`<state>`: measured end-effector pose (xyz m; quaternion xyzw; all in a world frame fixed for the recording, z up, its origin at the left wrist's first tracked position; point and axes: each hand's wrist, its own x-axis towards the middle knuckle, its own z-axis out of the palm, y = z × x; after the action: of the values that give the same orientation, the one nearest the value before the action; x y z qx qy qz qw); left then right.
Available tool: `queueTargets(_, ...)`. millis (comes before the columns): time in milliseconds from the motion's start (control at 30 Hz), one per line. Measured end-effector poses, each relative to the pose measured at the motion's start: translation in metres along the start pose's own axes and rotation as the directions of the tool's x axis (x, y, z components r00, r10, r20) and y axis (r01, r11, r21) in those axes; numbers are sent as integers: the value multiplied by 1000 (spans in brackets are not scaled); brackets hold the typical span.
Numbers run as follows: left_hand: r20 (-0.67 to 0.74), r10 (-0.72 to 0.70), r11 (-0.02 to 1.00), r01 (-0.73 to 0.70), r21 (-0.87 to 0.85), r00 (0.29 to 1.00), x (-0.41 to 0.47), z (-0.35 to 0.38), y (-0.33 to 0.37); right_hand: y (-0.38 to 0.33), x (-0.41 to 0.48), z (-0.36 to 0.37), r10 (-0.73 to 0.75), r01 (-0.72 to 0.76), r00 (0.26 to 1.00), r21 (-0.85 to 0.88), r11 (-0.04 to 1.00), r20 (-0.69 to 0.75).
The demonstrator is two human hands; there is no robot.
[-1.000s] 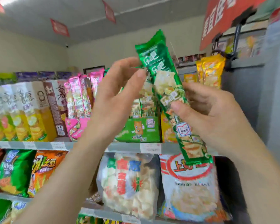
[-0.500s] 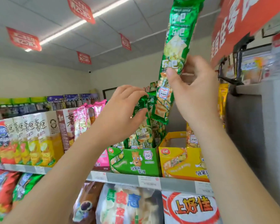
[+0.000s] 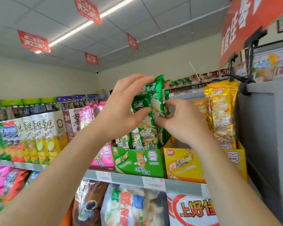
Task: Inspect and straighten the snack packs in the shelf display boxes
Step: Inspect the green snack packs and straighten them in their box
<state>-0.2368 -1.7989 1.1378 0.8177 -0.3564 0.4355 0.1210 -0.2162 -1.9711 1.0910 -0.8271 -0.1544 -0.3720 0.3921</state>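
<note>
Centre frame, the right hand (image 3: 183, 123) pinches a tall green pack (image 3: 155, 95) between thumb and fingertips; the left hand (image 3: 121, 111) clasps the neighbouring green packs (image 3: 138, 103) marked 乐吧, thumb on the front, fingers curled over the tops; all stand in the green display box (image 3: 142, 160) on the shelf (image 3: 124, 177); to its right, a yellow box (image 3: 183, 163); lower right, a bag (image 3: 193, 209) reads 上好佳.

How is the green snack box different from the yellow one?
The green box has a cartoon potato on its front; the yellow box has a food picture. The left hand and right hand hold green packs above the green box; the yellow box's yellow packs sit untouched. Both stand side by side on one shelf.
</note>
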Motion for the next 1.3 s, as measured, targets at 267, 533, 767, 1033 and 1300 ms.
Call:
queueTargets(267, 196, 31, 993, -52, 104, 980, 16, 14, 0, 2, -2, 4, 110, -29, 923, -219, 975, 368)
queueTargets(533, 83, 62, 995, -68, 78, 995, 2, 16, -2, 4, 14, -22, -15, 13, 1000, -118, 993, -16)
queueTargets(767, 236, 64, 997, -54, -49, 970, 4, -3, -4, 7, 33, 6, -18, 50, 990, -237, 970, 138)
queueTargets(1033, 212, 34, 999, -40, 24, 977, 3, -4, -9, 7, 35, 1, -116, 126, 987, -88, 988, 115)
queueTargets(1300, -12, 42, 999, -42, -13, 999, 2, 22, 6, 13, 38, 5, -25, 16, 999, 212, 977, 44)
